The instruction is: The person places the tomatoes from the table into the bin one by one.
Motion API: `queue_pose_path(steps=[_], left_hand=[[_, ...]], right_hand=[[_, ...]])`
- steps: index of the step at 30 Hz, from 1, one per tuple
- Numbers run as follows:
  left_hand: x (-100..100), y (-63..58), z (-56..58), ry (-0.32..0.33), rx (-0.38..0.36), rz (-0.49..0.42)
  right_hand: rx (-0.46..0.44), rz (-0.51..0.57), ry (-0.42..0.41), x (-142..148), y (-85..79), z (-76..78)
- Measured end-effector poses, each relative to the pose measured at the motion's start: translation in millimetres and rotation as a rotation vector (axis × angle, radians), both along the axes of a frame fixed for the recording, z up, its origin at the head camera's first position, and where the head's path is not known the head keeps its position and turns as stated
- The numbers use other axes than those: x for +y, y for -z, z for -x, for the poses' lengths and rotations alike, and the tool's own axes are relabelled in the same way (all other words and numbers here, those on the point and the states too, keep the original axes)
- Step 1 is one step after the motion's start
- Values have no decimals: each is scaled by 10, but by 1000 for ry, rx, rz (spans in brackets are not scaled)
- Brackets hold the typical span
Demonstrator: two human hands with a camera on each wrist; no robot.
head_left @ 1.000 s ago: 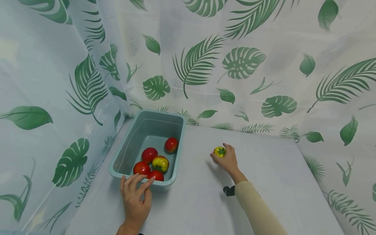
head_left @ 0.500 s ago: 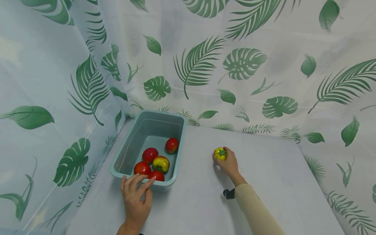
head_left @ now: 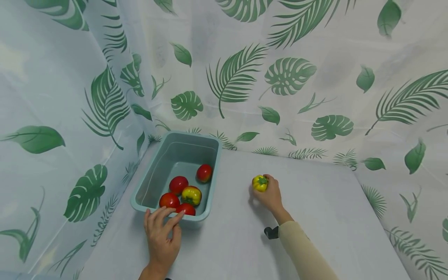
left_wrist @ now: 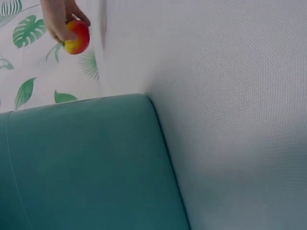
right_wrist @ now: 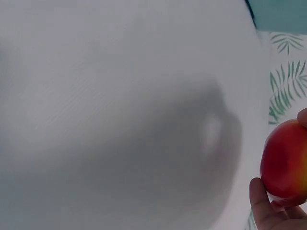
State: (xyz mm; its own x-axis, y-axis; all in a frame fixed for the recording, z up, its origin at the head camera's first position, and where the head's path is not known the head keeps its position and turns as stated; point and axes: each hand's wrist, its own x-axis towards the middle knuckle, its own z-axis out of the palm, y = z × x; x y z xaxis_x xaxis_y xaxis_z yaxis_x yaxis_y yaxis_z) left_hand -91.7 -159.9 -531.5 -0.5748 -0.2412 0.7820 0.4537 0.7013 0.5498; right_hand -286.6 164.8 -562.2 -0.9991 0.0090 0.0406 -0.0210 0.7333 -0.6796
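In the head view, my right hand (head_left: 270, 195) grips a yellow bell pepper (head_left: 259, 183) by its side, green stem end facing up. The right wrist view shows the underside of the pepper (right_wrist: 284, 163) as red shading to yellow, held off the table between thumb and fingers. My left hand (head_left: 161, 233) holds the near rim of a blue-green plastic basin (head_left: 147, 171), fingertips over the edge and thumb below it. Inside lie another yellow-red pepper (head_left: 191, 195) and several red round pieces (head_left: 179, 184), whose kind I cannot tell. The left wrist view misses my left hand.
A white-covered table (head_left: 231, 249) carries the basin at its left. Behind and beside it hangs a leaf-print curtain (head_left: 245, 128). A small black piece (head_left: 271, 233) sticks out by my right sleeve (head_left: 302, 249).
My right hand has shifted slightly with the pepper, which shows more of its yellow side now. My left hand and the basin stay where they were.
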Motion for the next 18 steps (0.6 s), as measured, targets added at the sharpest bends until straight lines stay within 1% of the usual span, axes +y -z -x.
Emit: queue_pose_path(steps=[5, 11, 18], left_hand=[[-1, -8, -8, 1, -4, -3], [-6, -4, -4, -3, -3, -7], [-4, 0, -4, -5, -3, 2]], right_hand=[[87, 20, -31, -157, -179, -67], [219, 38, -114, -387, -452, -133], [306, 59, -184, -609, -710, -213]])
